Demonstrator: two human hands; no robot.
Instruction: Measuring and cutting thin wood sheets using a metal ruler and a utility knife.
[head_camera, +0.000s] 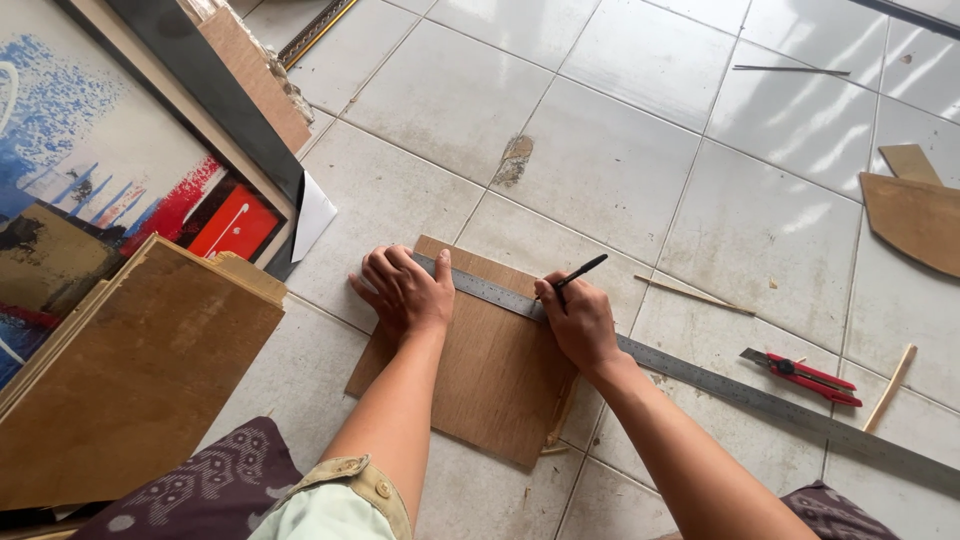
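nearest the camera, at six o'clock, two bare forearms reach out over patterned dark cloth and a pale sleeve cuff with a button. a big plywood panel (130, 370) leans at eight o'clock, close by the left arm. the left hand (405, 290) lies flat, fingers spread and released, pressing a long steel ruler (700, 378) down onto a small brown wooden board (490, 375) that rests on the tiled floor (600, 160) at the centre. the right hand (582, 322) has its grip clenched on a black pen (580, 272), whose tip meets the board just beside the ruler's edge (the exact contact spot is hidden by the fingers). the ruler runs diagonally from under the left hand, across the board's far end, out toward four o'clock. just beyond the ruler at three o'clock lies a red utility knife (803, 375), with a thin wooden stick (890, 387) beside it and another sliver (695, 294) near the right hand. farther off, at two o'clock, sits a curved cardboard offcut (915, 218). at ten o'clock a framed painting (110, 190) in blue, red and cream leans behind the panel.
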